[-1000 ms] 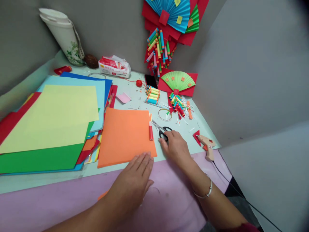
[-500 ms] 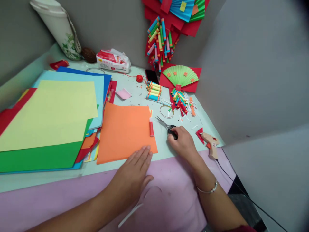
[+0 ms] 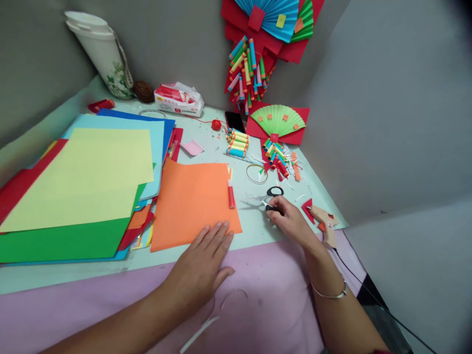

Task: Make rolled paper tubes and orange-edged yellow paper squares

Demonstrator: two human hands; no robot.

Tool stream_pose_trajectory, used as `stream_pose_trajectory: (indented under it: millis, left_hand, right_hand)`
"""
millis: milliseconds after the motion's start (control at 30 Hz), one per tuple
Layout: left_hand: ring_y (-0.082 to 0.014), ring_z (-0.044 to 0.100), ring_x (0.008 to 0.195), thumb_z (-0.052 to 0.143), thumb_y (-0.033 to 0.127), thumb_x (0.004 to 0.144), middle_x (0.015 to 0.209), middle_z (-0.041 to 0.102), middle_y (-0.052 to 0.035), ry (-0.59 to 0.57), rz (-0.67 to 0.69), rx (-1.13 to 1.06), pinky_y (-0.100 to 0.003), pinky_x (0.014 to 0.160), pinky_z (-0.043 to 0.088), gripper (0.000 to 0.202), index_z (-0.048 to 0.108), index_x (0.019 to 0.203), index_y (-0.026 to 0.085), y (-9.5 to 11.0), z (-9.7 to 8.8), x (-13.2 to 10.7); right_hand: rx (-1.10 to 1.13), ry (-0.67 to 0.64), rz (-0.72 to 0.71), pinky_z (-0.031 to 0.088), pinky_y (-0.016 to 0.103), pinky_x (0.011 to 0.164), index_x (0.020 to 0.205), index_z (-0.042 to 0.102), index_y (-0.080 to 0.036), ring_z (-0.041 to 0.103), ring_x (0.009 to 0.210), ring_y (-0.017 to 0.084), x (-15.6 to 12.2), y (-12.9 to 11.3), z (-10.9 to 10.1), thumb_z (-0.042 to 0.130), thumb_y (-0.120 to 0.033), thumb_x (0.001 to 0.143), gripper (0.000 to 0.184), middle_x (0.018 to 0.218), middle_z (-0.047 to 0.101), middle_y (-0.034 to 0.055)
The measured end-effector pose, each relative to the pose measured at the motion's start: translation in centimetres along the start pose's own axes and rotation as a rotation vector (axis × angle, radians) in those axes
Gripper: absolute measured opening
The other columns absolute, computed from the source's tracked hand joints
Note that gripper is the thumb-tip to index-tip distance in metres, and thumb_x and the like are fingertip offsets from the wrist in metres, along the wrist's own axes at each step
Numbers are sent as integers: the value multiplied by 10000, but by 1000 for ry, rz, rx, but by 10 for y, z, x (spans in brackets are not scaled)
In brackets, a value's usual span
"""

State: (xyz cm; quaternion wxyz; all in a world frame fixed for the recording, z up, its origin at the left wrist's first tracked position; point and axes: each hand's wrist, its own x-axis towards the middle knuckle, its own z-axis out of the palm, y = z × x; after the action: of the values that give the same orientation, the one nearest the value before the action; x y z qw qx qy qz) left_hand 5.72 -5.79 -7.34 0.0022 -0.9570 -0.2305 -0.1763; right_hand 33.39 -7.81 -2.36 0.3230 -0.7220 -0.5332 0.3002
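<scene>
Though a green fan (image 3: 279, 122) is already mounted, the orange paper (image 3: 195, 196) is left unpleated on the surface (image 3: 254, 232), pressed by the left hand (image 3: 199, 260), fingers together; scissors (image 3: 271, 208) are pinched by the right hand (image 3: 291, 221).

On the pale green tabletop (image 3: 256, 225) lie orange paper (image 3: 191, 201), a tissue pack (image 3: 179, 100) and a phone (image 3: 235, 122).

Orange paper (image 3: 191, 201), matt and smooth
</scene>
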Motion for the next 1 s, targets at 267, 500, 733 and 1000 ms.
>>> stream_pose_trajectory:
  millis: [267, 500, 733, 1000]
  left_hand:
    - [-310, 498, 1355, 522, 457, 946, 1483, 497, -204, 6, -2, 15, -465, 1126, 374, 605, 486, 1408, 67, -4, 4, 1]
    - [-307, 494, 1359, 517, 447, 950, 1491, 492, -196, 33, -26, -22, -461, 1128, 372, 595, 473, 1423, 91, -5, 6, 1]
    - [-312, 483, 1366, 506, 442, 956, 1486, 498, -202, 27, -35, -40, -463, 1123, 382, 583, 465, 1427, 101, -5, 5, 2]
    - [-320, 480, 1367, 518, 425, 948, 1490, 493, -206, 47, -35, -59, -470, 1104, 406, 619, 413, 1463, 99, -4, 4, 2]
  right_hand:
    - [-29, -242, -38, 323, 218, 544, 816, 541, -202, 394, 581, 104, -8, -10, -9, 644, -422, 828, 244, 649, 456, -65]
    - [-161, -245, -10, 366, 228, 570, 834, 588, -194, 458, 611, 112, -19, -4, -10, 650, -403, 841, 219, 688, 549, -47]
    - [-316, -26, -207, 478, 307, 757, 979, 654, -224, 589, 830, 177, -42, 2, 6, 649, -298, 885, 120, 899, 634, 21]
    - [-517, 109, -338, 523, 442, 845, 1264, 594, -218, 562, 1009, 278, -74, 14, 25, 575, -229, 925, 340, 1125, 610, 127]
